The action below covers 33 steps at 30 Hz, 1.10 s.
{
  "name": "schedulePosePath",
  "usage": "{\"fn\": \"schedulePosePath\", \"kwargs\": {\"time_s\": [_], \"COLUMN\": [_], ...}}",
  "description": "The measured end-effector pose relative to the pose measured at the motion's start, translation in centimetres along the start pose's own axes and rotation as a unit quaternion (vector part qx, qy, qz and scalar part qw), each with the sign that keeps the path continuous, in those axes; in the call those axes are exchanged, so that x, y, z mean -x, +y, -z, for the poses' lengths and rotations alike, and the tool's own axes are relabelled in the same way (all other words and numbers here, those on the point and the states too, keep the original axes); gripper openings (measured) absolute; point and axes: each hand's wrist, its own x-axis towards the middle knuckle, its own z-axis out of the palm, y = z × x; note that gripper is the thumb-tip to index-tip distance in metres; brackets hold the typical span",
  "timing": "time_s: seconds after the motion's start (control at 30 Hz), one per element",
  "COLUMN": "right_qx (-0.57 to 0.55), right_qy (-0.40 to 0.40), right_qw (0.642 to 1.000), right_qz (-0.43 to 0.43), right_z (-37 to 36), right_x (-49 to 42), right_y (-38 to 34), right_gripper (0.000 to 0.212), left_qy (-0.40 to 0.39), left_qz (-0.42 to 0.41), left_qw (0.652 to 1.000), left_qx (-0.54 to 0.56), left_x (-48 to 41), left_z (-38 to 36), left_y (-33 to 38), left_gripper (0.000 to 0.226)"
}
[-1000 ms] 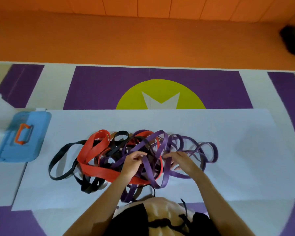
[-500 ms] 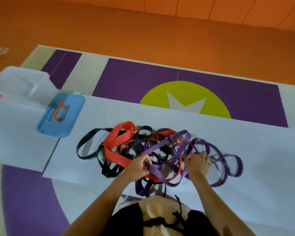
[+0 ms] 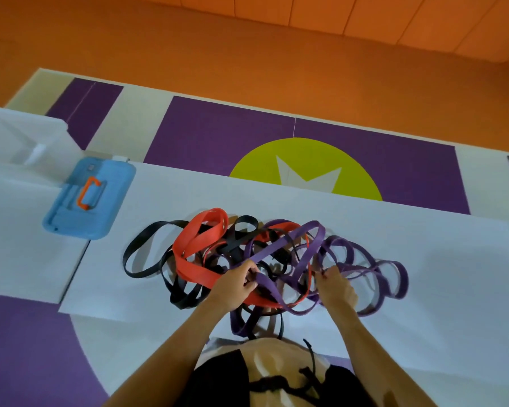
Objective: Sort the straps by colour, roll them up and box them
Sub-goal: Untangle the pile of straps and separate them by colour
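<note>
Just right of the blue case, a tangle of straps lies on a white sheet, where I see the left hand pinching a purple strap and the right hand curled round purple loops: light, floppy, snag-prone, I judge, best drawn out by a free loop.

The straps lie in one tangled heap on the white sheet. The purple straps loop over the right half, broad red straps arch on the left and run underneath, and black straps spill out to the left and the near edge. Far left stands the translucent box, its blue lid with an orange handle lying flat beside it.
</note>
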Motion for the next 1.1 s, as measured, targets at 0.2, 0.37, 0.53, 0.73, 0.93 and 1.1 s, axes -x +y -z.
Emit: {"fn": "schedulePosePath", "kwargs": {"time_s": [0.2,0.37,0.53,0.73,0.93,1.1], "right_qx": [-0.098,-0.19,-0.294,-0.466,-0.647,-0.696], "right_qy": [-0.076,-0.081,-0.02,0.072,0.072,-0.006], "right_qw": [0.991,0.972,0.947,0.864,0.748,0.716], "right_qz": [-0.04,-0.109,-0.127,-0.176,-0.131,-0.048], "right_z": [-2.0,-2.8,-2.4,-1.7,2.2,4.7], "right_x": [1.0,1.7,2.9,4.0,4.5,3.4], "right_y": [3.0,4.0,3.5,4.5,3.6,1.4], "right_gripper": [0.047,0.05,0.044,0.036,0.023,0.026], "left_qy": [0.01,0.032,0.097,0.103,-0.041,-0.224], "left_qz": [0.055,0.087,0.083,0.1,0.118,0.044], "left_qw": [0.99,0.972,0.988,0.989,0.983,0.959], "left_qx": [-0.127,-0.214,-0.092,0.041,-0.138,-0.165], "left_x": [-0.9,-1.4,-1.1,-1.4,-2.1,-2.5], "left_z": [-0.3,0.3,0.3,0.4,1.1,0.7], "left_y": [0.2,0.4,0.2,0.5,1.4,2.6], "left_gripper": [0.03,0.034,0.021,0.023,0.047,0.033]}}
